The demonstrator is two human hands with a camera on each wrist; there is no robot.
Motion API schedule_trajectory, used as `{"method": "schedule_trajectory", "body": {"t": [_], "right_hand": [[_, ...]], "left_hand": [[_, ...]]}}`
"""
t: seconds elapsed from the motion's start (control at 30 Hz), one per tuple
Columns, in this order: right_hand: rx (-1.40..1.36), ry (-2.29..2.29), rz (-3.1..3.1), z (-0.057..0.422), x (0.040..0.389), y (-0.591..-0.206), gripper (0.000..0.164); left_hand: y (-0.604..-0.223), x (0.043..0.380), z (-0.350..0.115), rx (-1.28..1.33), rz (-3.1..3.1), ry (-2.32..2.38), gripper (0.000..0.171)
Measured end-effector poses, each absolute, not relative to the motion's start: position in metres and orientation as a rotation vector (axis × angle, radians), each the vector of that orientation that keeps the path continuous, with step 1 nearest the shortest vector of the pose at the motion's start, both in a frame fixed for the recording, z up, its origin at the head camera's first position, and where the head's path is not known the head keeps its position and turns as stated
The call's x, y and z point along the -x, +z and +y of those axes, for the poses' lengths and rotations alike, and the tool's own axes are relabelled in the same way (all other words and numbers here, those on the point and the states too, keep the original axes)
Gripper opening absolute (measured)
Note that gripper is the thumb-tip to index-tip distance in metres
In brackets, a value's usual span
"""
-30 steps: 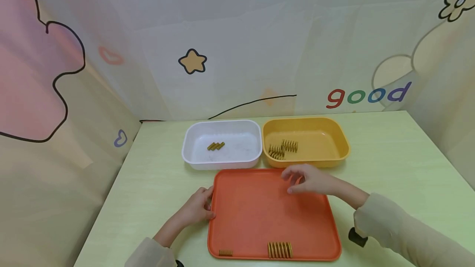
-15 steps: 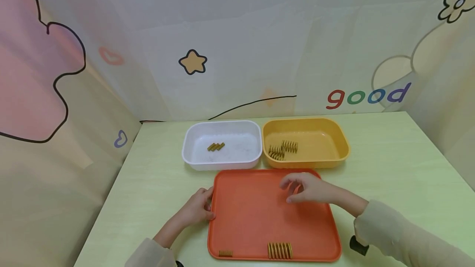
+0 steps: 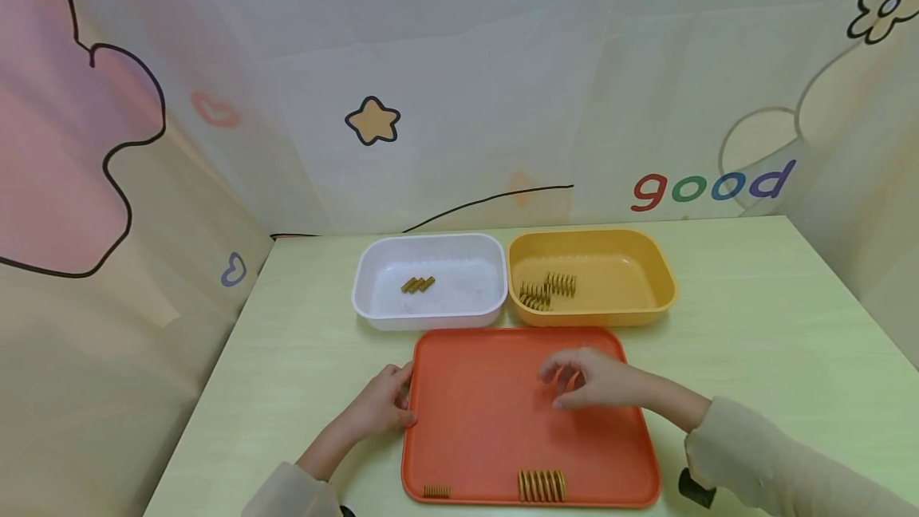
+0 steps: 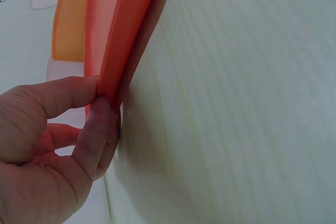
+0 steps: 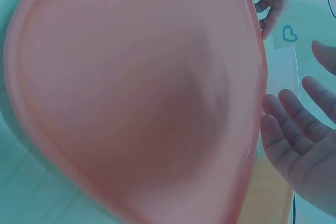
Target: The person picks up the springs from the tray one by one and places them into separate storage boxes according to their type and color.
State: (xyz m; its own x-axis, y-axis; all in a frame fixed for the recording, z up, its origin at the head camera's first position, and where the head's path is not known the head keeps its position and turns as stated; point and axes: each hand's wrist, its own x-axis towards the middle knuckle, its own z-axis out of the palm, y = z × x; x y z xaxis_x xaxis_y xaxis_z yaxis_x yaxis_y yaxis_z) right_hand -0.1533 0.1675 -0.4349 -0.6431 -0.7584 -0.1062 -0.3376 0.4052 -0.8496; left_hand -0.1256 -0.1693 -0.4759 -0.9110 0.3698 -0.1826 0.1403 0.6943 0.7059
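My left hand [image 3: 376, 405] holds the left edge of an orange-red tray [image 3: 488, 389]. In the left wrist view its thumb and fingers [image 4: 94, 135] pinch the tray's rim [image 4: 113, 51]. Over the right half of the tray hovers my right hand [image 3: 589, 380], nothing in its loosely bent fingers; the right wrist view shows the palm and spread fingers [image 5: 304, 129]. Along the tray's near edge lie a large brass-coloured coil spring [image 3: 542, 486] and, at the left corner, a small coil spring [image 3: 436, 491].
Behind the tray stand a white bin [image 3: 431, 317] with several small brass-coloured springs [image 3: 418, 285] and, right beside it, a yellow bin [image 3: 617, 316] holding several larger springs [image 3: 560, 284] at its left end. A printed cloth [image 3: 459, 102] rises behind the pale green table [image 3: 747, 301].
My right hand has drawn back from the tray's far edge toward its middle, still holding nothing. The left hand, the tray and the springs have stayed in place.
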Motion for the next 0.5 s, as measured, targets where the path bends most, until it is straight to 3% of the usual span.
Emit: {"method": "schedule_trajectory", "body": {"t": [0.5], "right_hand": [[0.938,-1.145,2.103,0.163,0.139,-0.436,0.035]], "left_hand": [[-0.476,0.125,-0.169,-0.396,2.609,1.035,0.077]]}}
